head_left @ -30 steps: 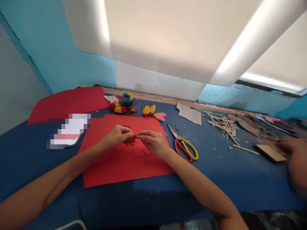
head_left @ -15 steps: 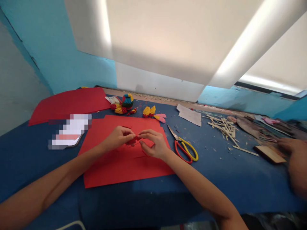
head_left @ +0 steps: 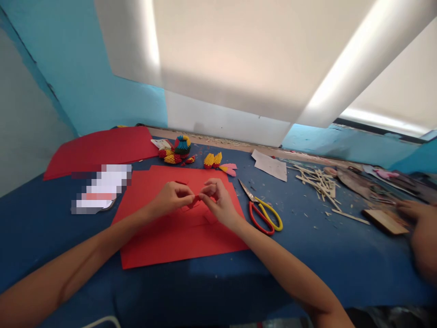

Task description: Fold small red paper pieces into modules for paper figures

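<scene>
Between my two hands is a small folded piece of red paper [head_left: 195, 199]. My left hand [head_left: 172, 197] pinches its left side, fingers closed. On its right side, the thumb and fingertips of my right hand [head_left: 218, 200] are pressed together on the same piece. Both hands are just above a large red paper sheet [head_left: 164, 246], on which a few small red paper bits lie. To the right of the sheet rest scissors [head_left: 261, 212] with one red and one yellow handle, blades pointing away from me.
Behind the sheet stand a multicoloured folded-paper figure [head_left: 182, 145], yellow-red folded pieces [head_left: 212, 160] and a pink paper piece [head_left: 229, 169]. A phone [head_left: 109, 203], partly blurred out, lies left. Thin sticks [head_left: 319, 182], a wooden block [head_left: 385, 222] and another person's hand [head_left: 414, 212] are right.
My right hand's fingers have curled in and now pinch the red piece, where before they were spread more loosely beside it. My left hand stays nearly in place.
</scene>
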Available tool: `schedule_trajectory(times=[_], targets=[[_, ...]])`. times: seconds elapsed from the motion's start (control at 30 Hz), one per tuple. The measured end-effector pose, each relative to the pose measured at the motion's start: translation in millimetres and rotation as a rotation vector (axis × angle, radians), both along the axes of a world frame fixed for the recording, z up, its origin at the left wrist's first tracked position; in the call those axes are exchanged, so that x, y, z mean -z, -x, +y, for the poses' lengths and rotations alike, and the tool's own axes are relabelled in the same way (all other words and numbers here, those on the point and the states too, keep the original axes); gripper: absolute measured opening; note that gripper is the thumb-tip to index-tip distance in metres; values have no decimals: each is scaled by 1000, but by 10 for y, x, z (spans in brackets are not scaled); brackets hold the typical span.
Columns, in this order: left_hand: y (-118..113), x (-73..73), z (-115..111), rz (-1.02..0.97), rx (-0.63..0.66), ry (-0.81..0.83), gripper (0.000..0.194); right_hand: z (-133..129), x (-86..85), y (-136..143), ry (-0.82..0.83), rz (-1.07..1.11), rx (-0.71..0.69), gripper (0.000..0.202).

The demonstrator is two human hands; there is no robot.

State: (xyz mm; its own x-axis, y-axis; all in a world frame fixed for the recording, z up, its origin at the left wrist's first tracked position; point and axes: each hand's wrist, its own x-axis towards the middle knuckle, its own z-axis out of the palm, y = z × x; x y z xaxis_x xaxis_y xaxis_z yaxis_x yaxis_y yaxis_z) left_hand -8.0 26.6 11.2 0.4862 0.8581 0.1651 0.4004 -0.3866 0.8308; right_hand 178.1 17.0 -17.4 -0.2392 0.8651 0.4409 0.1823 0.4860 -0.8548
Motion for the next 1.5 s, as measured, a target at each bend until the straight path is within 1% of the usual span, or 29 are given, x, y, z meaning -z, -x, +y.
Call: schedule_trajectory(times=[0.03, 0.13, 0.2, 0.27, 0.37, 0.43, 0.5, 0.57, 0.63, 0.8, 0.87, 1.0, 1.1, 1.17, 1.37, 1.43, 1.5], targets=[[-1, -14, -13, 15, 31, 18, 23, -5, -2, 7, -9, 12, -8, 26], [-9, -70, -55, 49, 178, 97, 21, -16, -23, 1, -36, -11, -62, 35], [-16, -98, -70, 46, 224, 136, 22, -19, -55, -31, -76, -63, -114, 29], [-21, -108, -65, 19, 211, 162, 24, -16, -92, -79, -172, -132, -140, 19], [-24, -95, -29, -66, 152, 185, 25, 2, -130, -155, -395, -291, -115, 22], [-23, -82, -4, -112, 99, 204, 25, 15, -136, -189, -520, -414, -73, 19], [-22, -70, 13, -131, 48, 242, 25, 22, -135, -201, -612, -487, -31, 13], [-22, -58, 21, -142, 15, 283, 26, 22, -137, -192, -651, -503, 0, 8], [-23, -46, 24, -152, 9, 304, 27, 19, -139, -170, -609, -460, 26, 9], [-27, -34, 28, -120, 55, 254, 29, 15, -101, -85, -288, -290, 80, 17], [-26, -33, 30, -102, 72, 226, 29, 14, -76, -53, -207, -272, 111, 19], [-13, -29, 23, -42, 67, 146, 28, -4, -54, -21, -139, -241, 150, 18], [-1, -28, 10, 28, 69, 74, 27, -20, -56, -17, -78, -224, 117, 17], [3, -25, 5, 49, 53, 56, 25, -21, -50, -12, -24, -191, 93, 18], [-21, 20, 12, 16, -30, 53, 22, -1, 14, 57, 119, 32, 76, 22], [-40, 30, 6, -23, -41, 63, 22, -10, 33, 83, 133, 98, 86, 24], [-62, 22, -13, -72, -51, 73, 22, -23, 40, 101, 111, 120, 128, 26]])
